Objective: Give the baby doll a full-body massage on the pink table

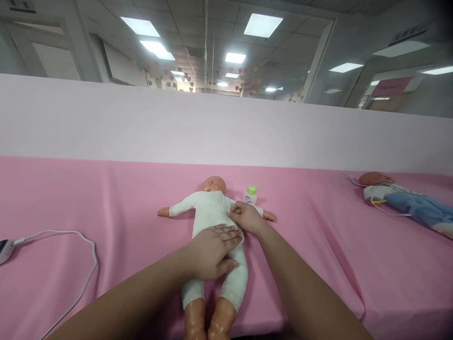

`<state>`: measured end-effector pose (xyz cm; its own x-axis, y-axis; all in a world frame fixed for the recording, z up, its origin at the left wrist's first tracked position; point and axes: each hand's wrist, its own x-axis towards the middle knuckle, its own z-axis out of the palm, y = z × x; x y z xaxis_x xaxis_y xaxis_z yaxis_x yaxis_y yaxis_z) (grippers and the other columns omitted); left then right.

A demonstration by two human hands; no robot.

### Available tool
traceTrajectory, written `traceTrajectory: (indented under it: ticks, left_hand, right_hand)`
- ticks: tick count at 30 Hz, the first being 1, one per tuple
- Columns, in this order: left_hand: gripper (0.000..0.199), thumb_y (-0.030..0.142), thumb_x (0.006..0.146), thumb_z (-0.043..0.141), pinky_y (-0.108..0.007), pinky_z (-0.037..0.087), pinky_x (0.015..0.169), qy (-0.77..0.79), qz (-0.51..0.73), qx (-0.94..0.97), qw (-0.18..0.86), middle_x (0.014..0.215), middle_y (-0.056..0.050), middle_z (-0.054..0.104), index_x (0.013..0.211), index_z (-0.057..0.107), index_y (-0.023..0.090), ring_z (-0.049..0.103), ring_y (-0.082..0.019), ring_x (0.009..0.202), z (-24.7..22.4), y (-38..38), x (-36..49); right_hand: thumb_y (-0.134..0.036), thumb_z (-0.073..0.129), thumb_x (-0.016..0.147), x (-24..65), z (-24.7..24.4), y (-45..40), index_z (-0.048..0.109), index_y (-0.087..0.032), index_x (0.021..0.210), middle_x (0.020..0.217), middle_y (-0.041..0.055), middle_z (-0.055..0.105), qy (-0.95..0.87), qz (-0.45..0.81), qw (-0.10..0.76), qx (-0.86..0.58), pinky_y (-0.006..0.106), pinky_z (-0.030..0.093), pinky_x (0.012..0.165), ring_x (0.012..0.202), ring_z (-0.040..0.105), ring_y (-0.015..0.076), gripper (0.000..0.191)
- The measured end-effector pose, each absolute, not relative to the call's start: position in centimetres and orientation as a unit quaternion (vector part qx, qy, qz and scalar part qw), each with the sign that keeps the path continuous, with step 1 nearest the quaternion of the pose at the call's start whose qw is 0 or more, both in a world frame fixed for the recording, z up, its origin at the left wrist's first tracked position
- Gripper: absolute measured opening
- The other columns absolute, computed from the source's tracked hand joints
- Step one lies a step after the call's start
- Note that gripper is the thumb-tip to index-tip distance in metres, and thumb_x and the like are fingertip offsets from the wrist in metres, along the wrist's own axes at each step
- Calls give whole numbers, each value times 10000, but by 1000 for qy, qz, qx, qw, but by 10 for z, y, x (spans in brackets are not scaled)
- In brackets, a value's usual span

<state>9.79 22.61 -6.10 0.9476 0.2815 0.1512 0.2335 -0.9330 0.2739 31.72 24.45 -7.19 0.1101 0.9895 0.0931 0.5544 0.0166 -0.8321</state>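
A baby doll (211, 208) with a white cloth body lies on its back on the pink-covered table, its arms spread and its feet toward me. Across its belly my left hand (216, 250) rests flat, palm down, with the fingers stretched out. At the doll's upper side, below its arm on the right, my right hand (247, 217) touches the white cloth with curled fingers. Whatever may be between those fingertips is hidden. Just beyond my right hand stands a small clear bottle (250, 196) with a green cap.
Another doll (414, 200) in blue and white clothing lies far right, with a thin tube around it. At the left, a white cable (94, 250) runs from a small white device (6, 250). A low white wall (212, 130) with glass above borders the pink cloth (134, 189).
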Motion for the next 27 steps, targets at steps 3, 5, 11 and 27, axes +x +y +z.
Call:
traceTrajectory:
  ticks: [3, 5, 11, 27]
  left_hand:
    - [743, 554, 964, 556, -494, 268, 1282, 132, 94, 979, 125, 1630, -105, 478, 1613, 449, 209, 419, -410, 1491, -61, 226, 97]
    - [743, 557, 965, 555, -493, 278, 1277, 133, 94, 979, 124, 1630, -102, 478, 1615, 447, 214, 412, -408, 1496, -61, 226, 97]
    - [745, 550, 964, 560, -489, 258, 1288, 135, 92, 978, 129, 1637, -93, 470, 1619, 438, 217, 396, -400, 1508, -59, 226, 95]
    - [558, 483, 1004, 461, -402, 465, 1147, 157, 155, 960, 174, 1426, -121, 668, 1419, 656, 165, 620, -338, 1305, -31, 239, 73]
  right_hand:
    - [-376, 726, 820, 318, -73, 245, 620, -214, 841, 675, -44, 626, -604, 286, 385, -636, 264, 438, 584, 617, 579, 146, 194]
    - [-382, 730, 815, 319, -74, 245, 622, -215, 844, 664, -45, 617, -604, 289, 387, -634, 262, 430, 578, 608, 570, 147, 201]
    - [-370, 736, 808, 319, -73, 244, 636, -217, 843, 674, -32, 644, -608, 277, 388, -635, 261, 446, 592, 618, 593, 154, 186]
    - [-245, 582, 943, 299, -34, 199, 779, -266, 1047, 1050, 15, 790, -721, 261, 344, -542, 330, 551, 787, 926, 723, 210, 224]
